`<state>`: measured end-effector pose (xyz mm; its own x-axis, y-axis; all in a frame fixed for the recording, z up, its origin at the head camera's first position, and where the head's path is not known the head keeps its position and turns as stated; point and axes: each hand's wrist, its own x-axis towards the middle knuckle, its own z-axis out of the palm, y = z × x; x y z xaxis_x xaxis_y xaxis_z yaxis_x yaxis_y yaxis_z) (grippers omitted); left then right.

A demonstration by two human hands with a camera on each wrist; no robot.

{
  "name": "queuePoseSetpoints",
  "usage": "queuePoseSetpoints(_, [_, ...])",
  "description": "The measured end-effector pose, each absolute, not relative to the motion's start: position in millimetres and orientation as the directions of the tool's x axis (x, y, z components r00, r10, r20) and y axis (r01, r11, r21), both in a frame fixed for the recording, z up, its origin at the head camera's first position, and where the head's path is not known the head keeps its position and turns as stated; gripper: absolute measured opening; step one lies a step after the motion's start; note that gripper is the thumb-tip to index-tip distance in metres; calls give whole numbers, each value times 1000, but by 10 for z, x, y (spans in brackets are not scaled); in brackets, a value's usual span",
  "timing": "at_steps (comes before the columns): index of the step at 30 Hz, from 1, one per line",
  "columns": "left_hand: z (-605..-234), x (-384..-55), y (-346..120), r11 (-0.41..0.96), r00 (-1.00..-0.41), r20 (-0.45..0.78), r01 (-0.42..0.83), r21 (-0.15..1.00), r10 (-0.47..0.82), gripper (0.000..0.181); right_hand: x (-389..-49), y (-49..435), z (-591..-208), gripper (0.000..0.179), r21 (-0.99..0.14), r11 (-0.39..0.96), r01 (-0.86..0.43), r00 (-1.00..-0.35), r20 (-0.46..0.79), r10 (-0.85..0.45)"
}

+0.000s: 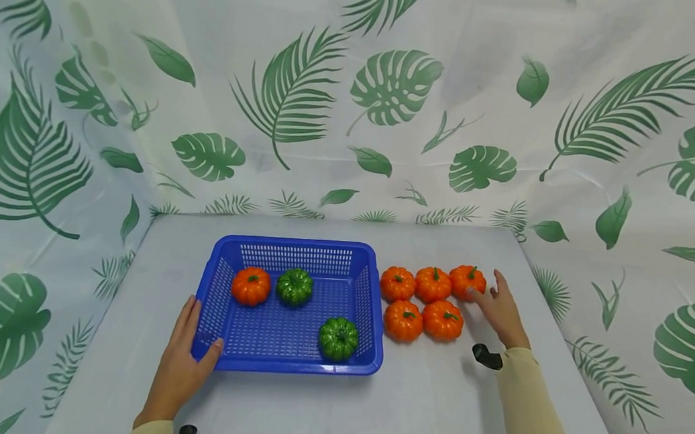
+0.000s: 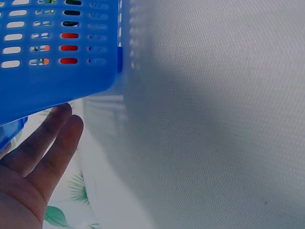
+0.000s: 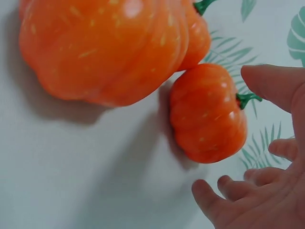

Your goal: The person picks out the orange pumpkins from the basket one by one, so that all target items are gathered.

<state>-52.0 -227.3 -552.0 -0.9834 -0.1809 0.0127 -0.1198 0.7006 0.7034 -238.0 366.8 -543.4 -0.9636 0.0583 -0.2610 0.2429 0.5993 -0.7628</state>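
My left hand [image 1: 181, 361] rests at the front left corner of a blue plastic basket [image 1: 288, 367], its fingers straight along the rim. The left wrist view shows those fingertips [image 2: 71, 131] just under the rim. Inside the basket sit an orange pumpkin [image 1: 251, 286], a green pumpkin [image 1: 295, 287] beside it, and another green pumpkin [image 1: 339, 339] near the front right. To the right, my right hand [image 1: 505, 317] is spread beside the back right orange pumpkin [image 1: 465, 283]. In the right wrist view, thumb and fingers stand apart around this pumpkin's [image 3: 207, 114] stem side, holding nothing.
More orange pumpkins [image 1: 403, 321] stand close together in two rows along the basket's right side. All is on a white table [image 1: 413, 410]. A leaf-patterned sheet [image 1: 401, 147] rises behind the table and along both sides.
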Motion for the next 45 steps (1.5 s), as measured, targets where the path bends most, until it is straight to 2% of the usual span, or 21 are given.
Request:
queuePoseSetpoints(10, [-5535, -522, -2281, 689, -984, 13, -116, 715, -179, 93, -2394, 3545, -5263, 99, -808, 570, 148, -989, -136, 63])
queuePoseSetpoints(16, [-5530, -519, -2280, 691, -984, 22, -110, 715, -179, 93, -2355, 3397, -5153, 96, -823, 553, 133, -991, -102, 86])
queuePoseSetpoints(28, [-5535, -533, -2280, 697, -984, 37, -95, 711, -173, 92, -2325, 3201, -5028, 91, -839, 539, 69, -998, -55, 43])
queuePoseSetpoints(35, [-5540, -529, -2286, 696, -984, 48, -88, 712, -173, 92, -2305, 3075, -5021, 92, -865, 502, 21, -999, -42, -30])
queuePoseSetpoints(42, [-5558, -535, -2289, 696, -984, 51, -84, 713, -172, 92, -2275, 2896, -4923, 79, -873, 485, -59, -990, -11, -140])
queuePoseSetpoints(45, [-5563, -530, -2287, 696, -984, 53, -84, 714, -172, 92, -2281, 2807, -4872, 79, -887, 453, -95, -981, 5, -196])
